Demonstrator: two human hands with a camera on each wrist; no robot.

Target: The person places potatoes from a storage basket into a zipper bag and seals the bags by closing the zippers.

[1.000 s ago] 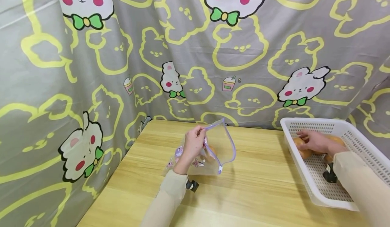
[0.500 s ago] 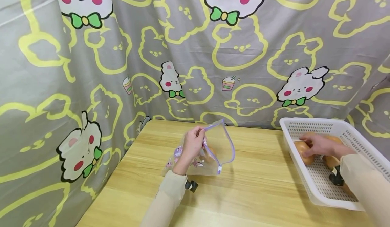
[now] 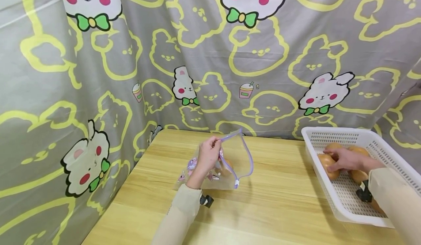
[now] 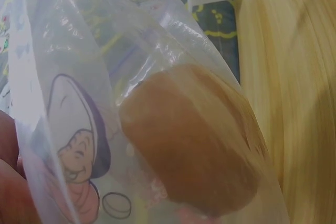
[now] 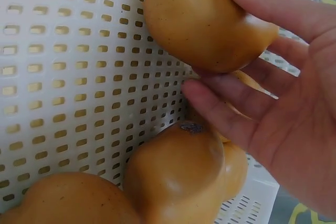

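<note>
My left hand (image 3: 215, 144) pinches the purple zip rim of a clear bag (image 3: 242, 156) printed with cartoon figures and holds its mouth up and wide. The bag rests on the wooden table (image 3: 279, 204) with one brown bun (image 4: 194, 140) inside it. My right hand (image 3: 335, 159) is inside the white perforated basket (image 3: 329, 131). There it grips a round golden bun (image 5: 178, 19), thumb over the top and fingers beneath. In the right wrist view the right hand (image 5: 215, 38) wraps that bun from the right side.
Several more buns (image 5: 173, 177) lie in the basket beside the gripped one. A grey curtain (image 3: 164, 55) with yellow and white rabbit prints hangs behind and to the left of the table. Bare table lies between bag and basket.
My right hand has slid a little towards me in the basket and settled around one bun. The left hand and the bag have not moved.
</note>
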